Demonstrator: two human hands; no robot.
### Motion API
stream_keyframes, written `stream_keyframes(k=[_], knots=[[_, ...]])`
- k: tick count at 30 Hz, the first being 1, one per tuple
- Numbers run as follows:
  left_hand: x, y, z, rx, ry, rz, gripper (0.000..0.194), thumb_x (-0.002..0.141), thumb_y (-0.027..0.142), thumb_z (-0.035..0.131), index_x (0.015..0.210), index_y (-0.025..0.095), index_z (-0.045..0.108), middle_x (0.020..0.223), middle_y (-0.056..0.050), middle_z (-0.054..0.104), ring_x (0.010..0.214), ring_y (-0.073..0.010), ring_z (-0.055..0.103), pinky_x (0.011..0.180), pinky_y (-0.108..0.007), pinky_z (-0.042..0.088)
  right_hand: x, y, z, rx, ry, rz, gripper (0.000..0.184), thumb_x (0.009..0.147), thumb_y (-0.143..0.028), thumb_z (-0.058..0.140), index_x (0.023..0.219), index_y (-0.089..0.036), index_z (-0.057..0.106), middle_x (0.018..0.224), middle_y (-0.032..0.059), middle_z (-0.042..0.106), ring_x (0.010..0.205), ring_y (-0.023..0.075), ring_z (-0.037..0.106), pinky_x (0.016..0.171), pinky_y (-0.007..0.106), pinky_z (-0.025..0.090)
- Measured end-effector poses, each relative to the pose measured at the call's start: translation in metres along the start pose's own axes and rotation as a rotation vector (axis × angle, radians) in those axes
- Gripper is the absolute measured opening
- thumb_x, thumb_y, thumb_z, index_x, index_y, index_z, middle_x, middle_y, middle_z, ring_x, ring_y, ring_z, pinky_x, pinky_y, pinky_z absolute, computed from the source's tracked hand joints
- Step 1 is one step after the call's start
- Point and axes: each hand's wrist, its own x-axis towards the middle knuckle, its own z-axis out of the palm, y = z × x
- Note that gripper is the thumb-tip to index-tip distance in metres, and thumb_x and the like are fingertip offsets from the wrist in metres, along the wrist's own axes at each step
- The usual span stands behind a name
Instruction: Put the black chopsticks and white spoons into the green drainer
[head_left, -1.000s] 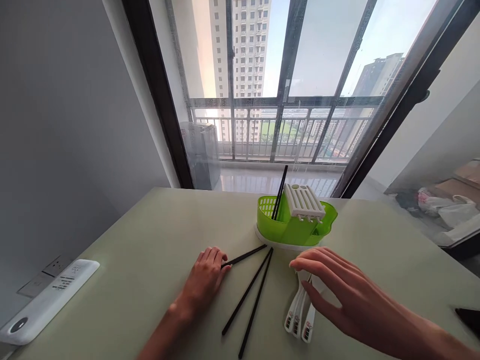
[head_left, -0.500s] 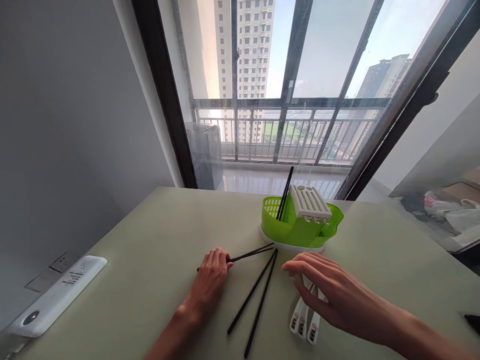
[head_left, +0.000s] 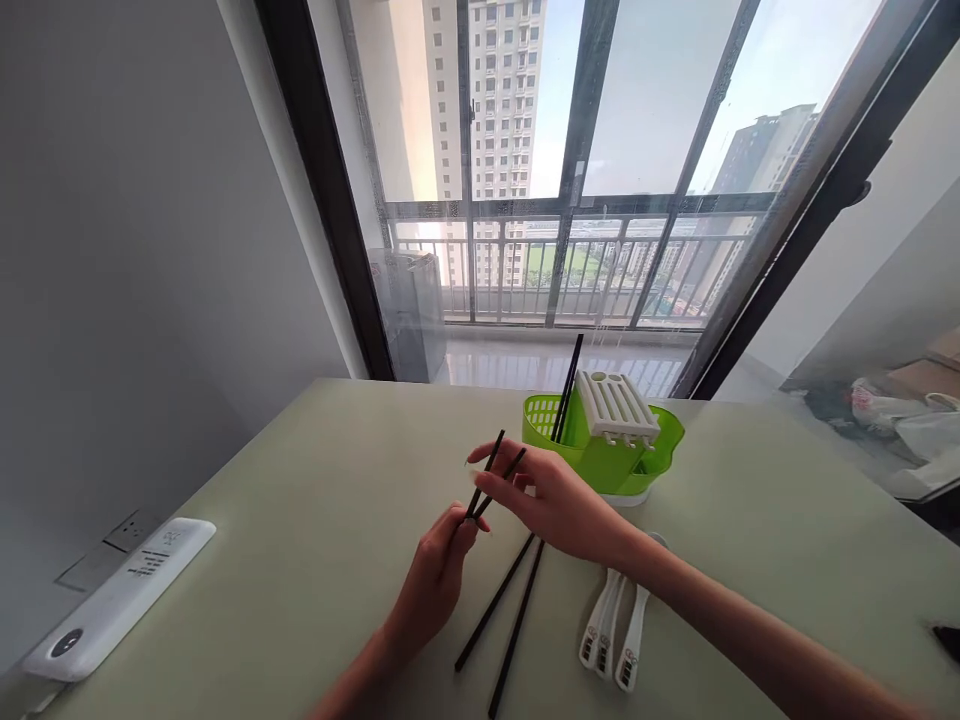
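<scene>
My left hand [head_left: 439, 570] is raised a little off the pale green table [head_left: 300, 520] and pinches two black chopsticks [head_left: 491, 475] that point up and away. My right hand [head_left: 551, 495] reaches across from the right, its fingers around the upper part of the same pair. Two more black chopsticks [head_left: 506, 610] lie on the table below my hands. White spoons [head_left: 619, 630] lie to their right. Behind stands a green cutlery holder [head_left: 607, 450] with a white slotted lid and black chopsticks [head_left: 568, 385] standing in it.
A white power strip [head_left: 112, 600] lies at the table's left edge beside wall sockets [head_left: 112, 540]. A large window with a balcony railing is behind the table. Bags lie on the floor [head_left: 900, 420] at the right. A dark object [head_left: 946, 640] sits at the right edge.
My left hand lifted two chopsticks off the table. My right hand left the spoons and moved left and up to take hold of the same pair.
</scene>
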Motion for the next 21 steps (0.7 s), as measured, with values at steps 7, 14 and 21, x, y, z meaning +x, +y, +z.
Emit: stream_keyframes(k=[7, 14, 21], knots=[[0.004, 0.001, 0.000, 0.041, -0.079, 0.015, 0.038, 0.105, 0.043, 0.041, 0.089, 0.022, 0.069, 0.084, -0.001, 0.071, 0.080, -0.0157, 0.063, 0.082, -0.028, 0.051, 0.009, -0.027, -0.003, -0.234, 0.016, -0.241, 0.038, 0.107, -0.036, 0.042, 0.076, -0.021, 0.058, 0.082, -0.0006, 0.058, 0.066, 0.0103, 0.053, 0.069, 0.025, 0.043], [0.009, -0.006, -0.001, 0.046, -0.124, 0.004, 0.029, 0.102, 0.040, 0.052, 0.109, 0.026, 0.076, 0.098, -0.001, 0.081, 0.092, -0.0186, 0.073, 0.092, -0.030, 0.055, 0.006, -0.014, -0.009, -0.222, 0.027, -0.198, 0.039, 0.109, -0.036, 0.039, 0.078, -0.021, 0.055, 0.080, -0.0010, 0.058, 0.069, 0.0109, 0.055, 0.070, 0.024, 0.042], [0.008, -0.004, -0.002, 0.057, -0.193, -0.019, 0.029, 0.102, 0.037, 0.052, 0.110, 0.028, 0.078, 0.121, -0.003, 0.075, 0.111, -0.0218, 0.070, 0.100, -0.035, 0.054, -0.002, -0.018, -0.018, -0.239, 0.048, -0.169, 0.039, 0.109, -0.036, 0.037, 0.078, -0.021, 0.056, 0.081, -0.0001, 0.058, 0.067, 0.0111, 0.056, 0.069, 0.026, 0.045]])
